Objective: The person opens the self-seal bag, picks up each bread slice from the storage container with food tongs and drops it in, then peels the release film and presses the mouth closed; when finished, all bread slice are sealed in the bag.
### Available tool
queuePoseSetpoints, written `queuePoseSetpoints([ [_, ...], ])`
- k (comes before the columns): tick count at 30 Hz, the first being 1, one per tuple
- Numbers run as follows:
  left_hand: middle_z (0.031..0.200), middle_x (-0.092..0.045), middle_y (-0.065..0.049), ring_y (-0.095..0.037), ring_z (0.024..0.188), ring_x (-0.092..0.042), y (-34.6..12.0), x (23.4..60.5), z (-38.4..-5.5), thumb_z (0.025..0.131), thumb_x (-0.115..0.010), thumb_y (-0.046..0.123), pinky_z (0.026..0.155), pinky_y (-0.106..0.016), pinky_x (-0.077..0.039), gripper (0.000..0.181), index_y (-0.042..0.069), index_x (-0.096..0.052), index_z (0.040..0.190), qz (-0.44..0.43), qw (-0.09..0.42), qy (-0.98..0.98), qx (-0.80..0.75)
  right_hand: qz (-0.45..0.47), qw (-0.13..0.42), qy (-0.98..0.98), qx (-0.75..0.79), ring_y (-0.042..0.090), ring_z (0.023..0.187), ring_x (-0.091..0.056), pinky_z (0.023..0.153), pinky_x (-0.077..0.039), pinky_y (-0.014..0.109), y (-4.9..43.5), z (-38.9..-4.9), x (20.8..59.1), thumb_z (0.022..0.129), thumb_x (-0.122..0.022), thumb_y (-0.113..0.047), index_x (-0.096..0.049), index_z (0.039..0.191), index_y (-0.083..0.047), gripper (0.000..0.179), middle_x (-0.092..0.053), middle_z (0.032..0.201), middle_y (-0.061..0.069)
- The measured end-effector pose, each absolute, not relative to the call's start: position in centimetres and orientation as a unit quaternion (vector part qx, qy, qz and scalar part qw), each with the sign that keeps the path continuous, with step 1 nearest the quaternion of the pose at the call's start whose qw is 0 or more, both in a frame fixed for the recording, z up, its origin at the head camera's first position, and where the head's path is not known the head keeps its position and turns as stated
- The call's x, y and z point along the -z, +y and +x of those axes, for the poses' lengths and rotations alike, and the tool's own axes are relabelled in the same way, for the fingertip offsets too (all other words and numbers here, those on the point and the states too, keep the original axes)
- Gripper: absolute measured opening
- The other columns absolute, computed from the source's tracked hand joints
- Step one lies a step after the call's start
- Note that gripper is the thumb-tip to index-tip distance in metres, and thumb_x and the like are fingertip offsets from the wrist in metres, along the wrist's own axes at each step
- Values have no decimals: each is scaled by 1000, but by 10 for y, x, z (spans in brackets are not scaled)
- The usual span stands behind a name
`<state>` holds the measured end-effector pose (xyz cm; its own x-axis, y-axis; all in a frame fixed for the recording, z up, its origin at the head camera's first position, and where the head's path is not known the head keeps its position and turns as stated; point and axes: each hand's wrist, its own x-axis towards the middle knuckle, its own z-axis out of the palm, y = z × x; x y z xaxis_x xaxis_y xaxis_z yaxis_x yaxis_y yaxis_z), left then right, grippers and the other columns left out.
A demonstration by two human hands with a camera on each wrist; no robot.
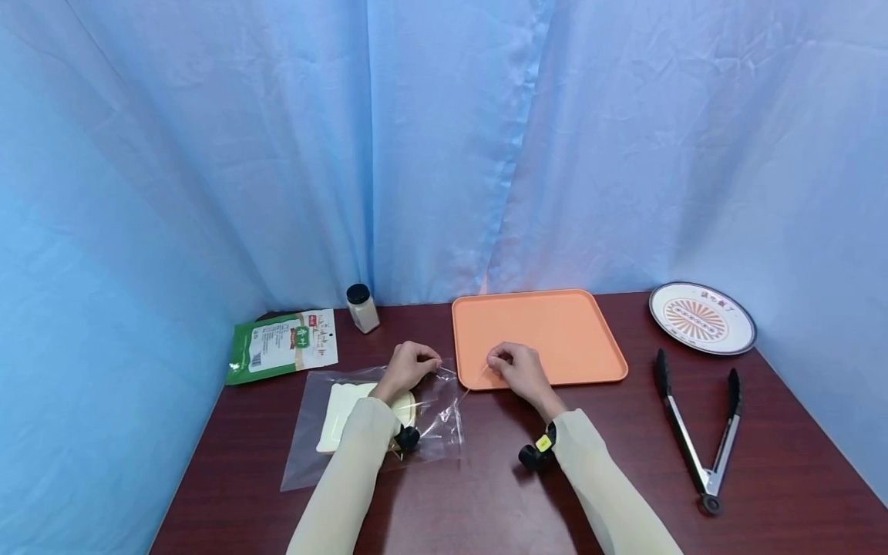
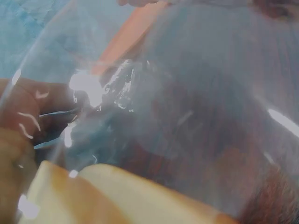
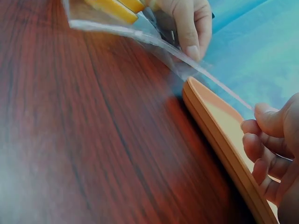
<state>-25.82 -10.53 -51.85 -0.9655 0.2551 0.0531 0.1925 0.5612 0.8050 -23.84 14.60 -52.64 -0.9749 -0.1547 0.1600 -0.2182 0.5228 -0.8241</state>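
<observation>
A clear plastic bag (image 1: 300, 455) lies on the table at centre left, holding pale bread slices (image 1: 338, 412) with yellow-brown crust (image 2: 140, 198). My left hand (image 1: 408, 368) reaches over the bag and pinches its film near the far right edge. Over the near left part of an orange tray (image 1: 541, 331), my right hand (image 1: 519, 371) pinches the end of a thin clear strip (image 3: 219, 85) between thumb and forefinger. That strip runs taut from the bag's edge to the right fingertips. In the left wrist view, shiny film covers most of the scene.
Behind the bag lie a green-and-white packet (image 1: 284, 344) and a black-capped jar (image 1: 364, 310). To the right are a patterned plate (image 1: 702, 317) and spread tongs (image 1: 687, 439) with black tips. Blue curtains (image 1: 444, 154) surround the dark wooden table (image 1: 472, 501).
</observation>
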Motion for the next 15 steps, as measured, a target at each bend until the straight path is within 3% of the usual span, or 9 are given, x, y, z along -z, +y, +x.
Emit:
queuePoseSetpoints([
  [15,86,-76,-8,-7,63,-57,-106,518,-257,91,-71,10,57,-20,-48,9,7,-80,90,129,41,880,-455,85,64,-878,-466,11,63,-55,60,-46,21,178,-229,524,97,-65,-11,-72,89,-11,10,-65,72,5],
])
